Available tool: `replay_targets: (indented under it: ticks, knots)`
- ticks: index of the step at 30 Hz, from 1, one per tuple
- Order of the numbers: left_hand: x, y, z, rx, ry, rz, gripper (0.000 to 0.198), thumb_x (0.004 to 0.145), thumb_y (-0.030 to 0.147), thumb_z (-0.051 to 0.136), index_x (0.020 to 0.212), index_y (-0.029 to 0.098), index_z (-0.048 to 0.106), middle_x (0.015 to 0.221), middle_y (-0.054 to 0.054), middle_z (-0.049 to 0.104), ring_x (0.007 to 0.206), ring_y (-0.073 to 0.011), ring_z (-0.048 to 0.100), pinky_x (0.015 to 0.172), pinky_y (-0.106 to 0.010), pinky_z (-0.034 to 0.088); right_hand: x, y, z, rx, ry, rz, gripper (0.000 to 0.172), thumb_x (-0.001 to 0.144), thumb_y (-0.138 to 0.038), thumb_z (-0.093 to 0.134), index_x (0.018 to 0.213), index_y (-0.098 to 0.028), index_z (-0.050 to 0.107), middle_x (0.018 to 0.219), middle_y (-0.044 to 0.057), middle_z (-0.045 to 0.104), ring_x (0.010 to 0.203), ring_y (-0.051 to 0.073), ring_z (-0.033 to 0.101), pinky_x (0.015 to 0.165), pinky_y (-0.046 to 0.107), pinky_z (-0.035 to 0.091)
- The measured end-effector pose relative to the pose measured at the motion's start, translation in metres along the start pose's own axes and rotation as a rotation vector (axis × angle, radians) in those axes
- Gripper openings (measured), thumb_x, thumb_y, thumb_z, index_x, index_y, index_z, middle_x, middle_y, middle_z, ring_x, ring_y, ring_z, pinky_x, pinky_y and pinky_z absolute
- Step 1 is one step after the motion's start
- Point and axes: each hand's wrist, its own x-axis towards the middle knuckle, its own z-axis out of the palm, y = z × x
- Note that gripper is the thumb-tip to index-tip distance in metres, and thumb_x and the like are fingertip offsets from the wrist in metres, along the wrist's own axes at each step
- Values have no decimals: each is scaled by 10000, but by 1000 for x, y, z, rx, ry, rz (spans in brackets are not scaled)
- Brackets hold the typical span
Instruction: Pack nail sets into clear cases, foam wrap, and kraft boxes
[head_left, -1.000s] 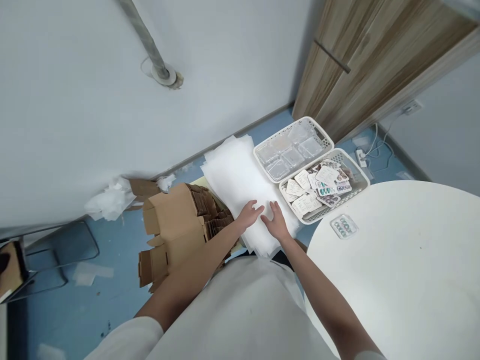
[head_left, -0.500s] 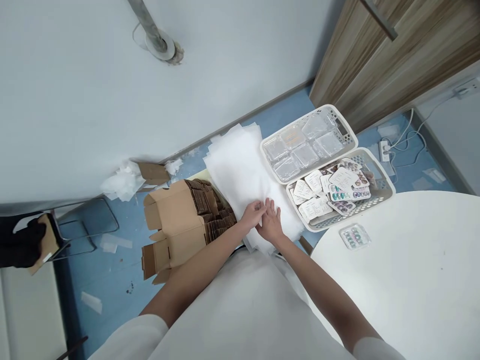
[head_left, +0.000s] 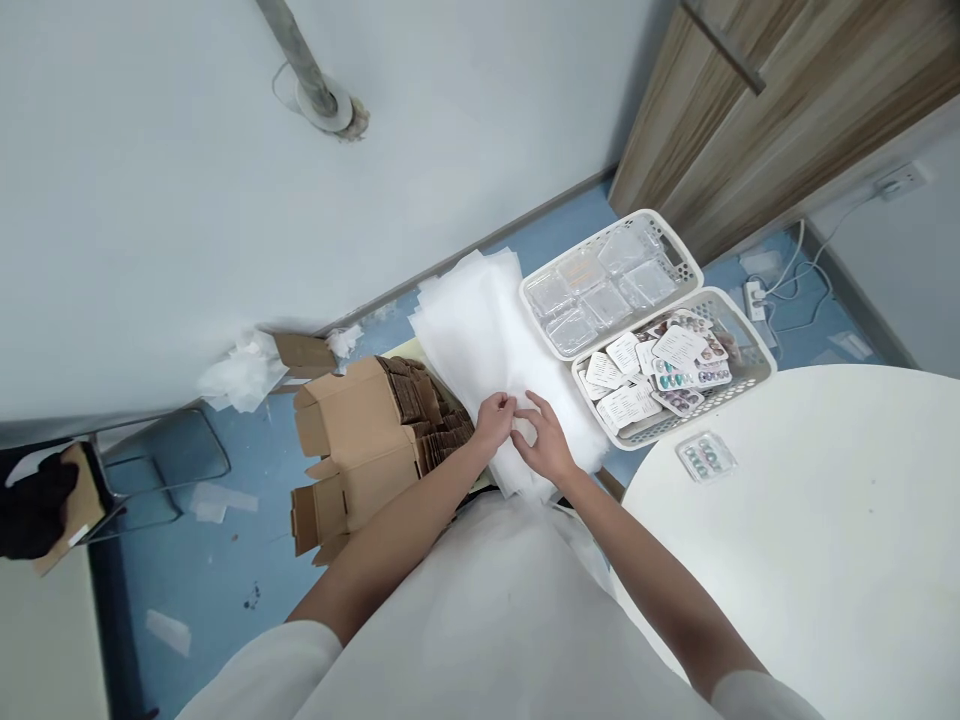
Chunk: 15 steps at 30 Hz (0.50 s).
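Note:
A stack of thin white sheets (head_left: 480, 320) lies in front of me, and both hands are over its near part. My left hand (head_left: 495, 422) is closed, with thumb and fingertips pinched together low over the sheets. Whatever is between those fingertips is too small to make out. Just to its right, my right hand (head_left: 546, 442) has thumb and fingers curved and apart, the fingertips close to the left ones. Nothing shows in the right hand.
Flattened brown cardboard boxes (head_left: 364, 425) lie left of the sheets. To the right are a white basket of clear plastic cases (head_left: 532, 290) and a basket of printed cards and blister-like packs (head_left: 765, 368). A clear pack (head_left: 705, 457) sits on the round white table (head_left: 810, 540).
My right hand has lifted from lying flat on the sheets, and its thumb and fingers have curled apart. My left hand remains pinched, slightly lower left. The view has shifted a little.

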Motion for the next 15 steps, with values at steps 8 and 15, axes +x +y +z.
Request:
replay_targets:
  ticks: [8,15]
  knots:
    - [-22,8,-2,-64,-152,64,189,728,328,504,625,169,518,597,20,508,586,-107,491,563,-223,394,1,-9,-19,85,75,126,286,767,-261,484,1048,-212,506,1070,57,579,965,178,554,837,346,445]
    - [-63,1,-14,-87,-238,183,380,744,300,562,1097,165,528,1166,-112,531,935,-178,573,820,-299,419,-37,-33,-36,-276,191,151,369,769,-109,352,1053,-205,566,1051,42,612,930,179,572,828,333,441]
